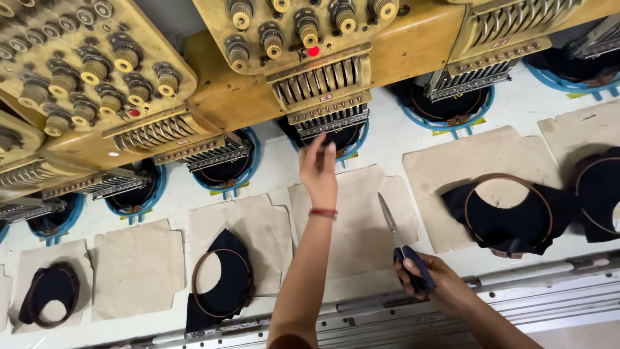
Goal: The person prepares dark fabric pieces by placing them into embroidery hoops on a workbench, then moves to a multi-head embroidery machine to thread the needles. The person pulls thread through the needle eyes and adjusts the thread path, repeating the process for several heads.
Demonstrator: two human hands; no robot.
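The dark cap piece (336,137) sat hooped under the middle embroidery head (321,84); the left hand (320,171) reached up, fingers pinched together at it. The right hand (429,276) gripped scissors (395,236), fingers clamped on the handle. Other hooped pieces (223,281) lay on the table (387,145), seemingly finished.

Your left hand (319,169) reached up to the machine head (323,84) at the centre, just above a paper sheet (355,213) on the table (413,139). Your right hand (429,278) held scissors (399,242) nearer you, over the table's front rail (549,291). Hooped caps (223,281) lay left and right of that sheet.
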